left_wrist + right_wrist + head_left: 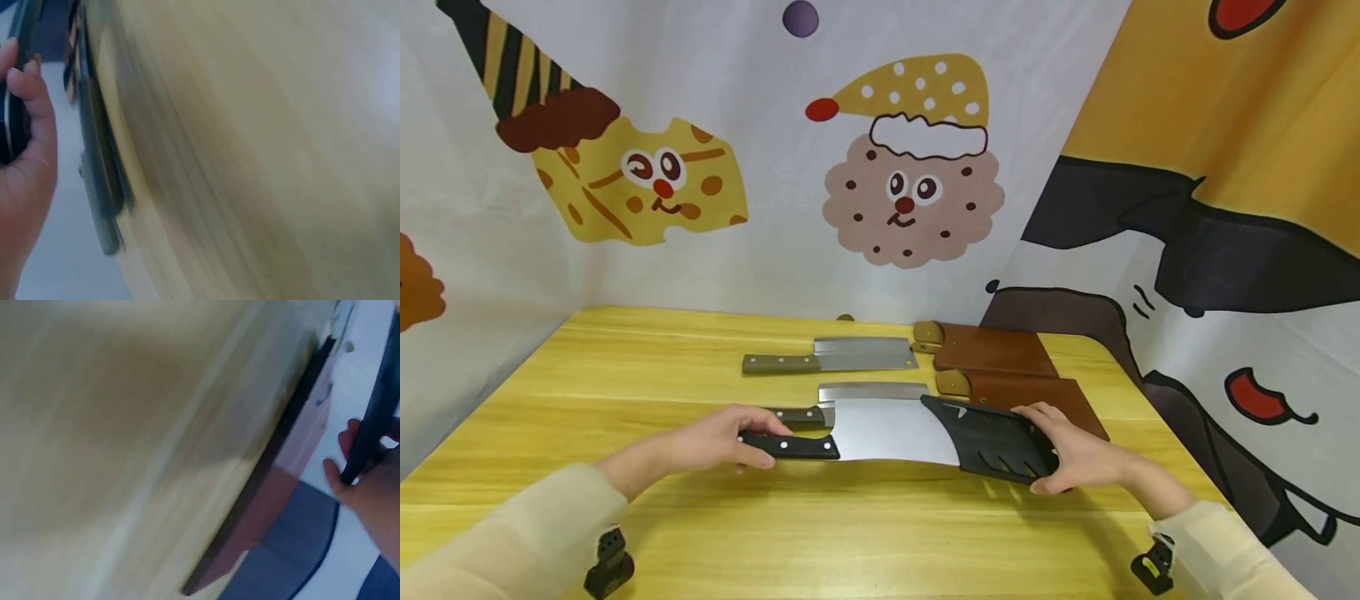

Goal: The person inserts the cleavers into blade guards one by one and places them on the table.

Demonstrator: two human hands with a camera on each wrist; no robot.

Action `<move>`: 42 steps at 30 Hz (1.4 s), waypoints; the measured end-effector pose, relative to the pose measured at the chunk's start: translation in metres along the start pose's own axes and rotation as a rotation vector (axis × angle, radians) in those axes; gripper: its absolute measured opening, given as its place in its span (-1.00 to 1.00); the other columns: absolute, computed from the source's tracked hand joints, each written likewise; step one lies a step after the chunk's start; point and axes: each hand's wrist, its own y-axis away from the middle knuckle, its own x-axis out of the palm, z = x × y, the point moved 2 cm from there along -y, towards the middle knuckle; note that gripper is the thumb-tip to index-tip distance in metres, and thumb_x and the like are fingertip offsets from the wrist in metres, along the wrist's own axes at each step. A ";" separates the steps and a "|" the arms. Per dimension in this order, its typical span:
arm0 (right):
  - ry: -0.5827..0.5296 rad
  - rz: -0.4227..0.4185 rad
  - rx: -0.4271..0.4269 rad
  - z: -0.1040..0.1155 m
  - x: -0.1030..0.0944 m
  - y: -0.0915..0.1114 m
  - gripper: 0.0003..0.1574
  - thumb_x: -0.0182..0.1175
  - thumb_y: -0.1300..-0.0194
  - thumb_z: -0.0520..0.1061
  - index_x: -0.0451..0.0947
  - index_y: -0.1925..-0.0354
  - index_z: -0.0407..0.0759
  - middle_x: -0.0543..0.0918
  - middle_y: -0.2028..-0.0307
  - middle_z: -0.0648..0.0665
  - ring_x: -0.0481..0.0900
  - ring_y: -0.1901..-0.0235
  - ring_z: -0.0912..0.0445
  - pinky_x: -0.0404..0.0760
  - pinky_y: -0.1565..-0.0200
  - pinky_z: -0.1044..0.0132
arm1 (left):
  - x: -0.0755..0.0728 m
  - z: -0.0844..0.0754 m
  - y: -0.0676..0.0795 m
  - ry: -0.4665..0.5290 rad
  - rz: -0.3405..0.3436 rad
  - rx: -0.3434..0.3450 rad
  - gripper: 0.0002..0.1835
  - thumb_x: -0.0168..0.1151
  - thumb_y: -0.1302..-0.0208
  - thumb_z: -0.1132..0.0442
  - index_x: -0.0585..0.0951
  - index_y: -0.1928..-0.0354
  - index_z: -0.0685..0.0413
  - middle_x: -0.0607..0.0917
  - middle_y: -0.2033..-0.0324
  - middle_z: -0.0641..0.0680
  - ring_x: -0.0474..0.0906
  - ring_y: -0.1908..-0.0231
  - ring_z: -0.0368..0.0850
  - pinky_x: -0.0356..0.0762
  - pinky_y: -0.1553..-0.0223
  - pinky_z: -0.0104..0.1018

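Observation:
A broad cleaver [887, 429] with a black riveted handle is held level above the table, its tip end inside a black slotted sheath [1000, 442]. My left hand [730, 437] grips the handle, thumb in front; in the left wrist view the fingers [34, 94] wrap the dark handle. At the other end, my right hand [1078, 454] holds the sheath's far edge between thumb and fingers, and the sheath [375, 400] appears dark in the right wrist view. Much of the blade's bare middle shows between the two hands.
Behind lies a cleaver with a brown handle [797, 417], partly hidden by the held one. Farther back is another cleaver [865, 354] with an olive-brown handle. Two brown leather sheaths [992, 348] lie at the back right of the yellow wooden table [760, 533]. A cartoon-printed curtain [775, 275] hangs behind.

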 end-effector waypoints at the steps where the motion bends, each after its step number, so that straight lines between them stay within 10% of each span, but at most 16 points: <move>1: 0.001 -0.004 -0.004 0.001 0.000 -0.001 0.24 0.46 0.25 0.09 0.13 -0.31 -0.33 0.29 -0.13 -0.25 0.31 -0.03 -0.10 0.45 0.20 0.14 | 0.001 -0.001 -0.001 0.009 0.004 0.008 -0.64 0.27 -0.16 0.33 0.54 0.00 0.30 0.62 0.23 0.11 0.41 0.54 -0.29 0.48 0.55 -0.42; 42: -0.061 0.032 -0.088 0.034 0.021 -0.025 0.22 0.47 0.34 0.02 0.17 -0.29 -0.27 0.30 -0.10 -0.17 0.27 -0.01 -0.04 0.38 0.11 0.02 | 0.032 -0.003 -0.029 0.036 0.069 0.053 -0.68 0.29 -0.13 0.37 0.57 0.05 0.30 0.65 0.28 0.14 0.43 0.57 -0.27 0.48 0.56 -0.46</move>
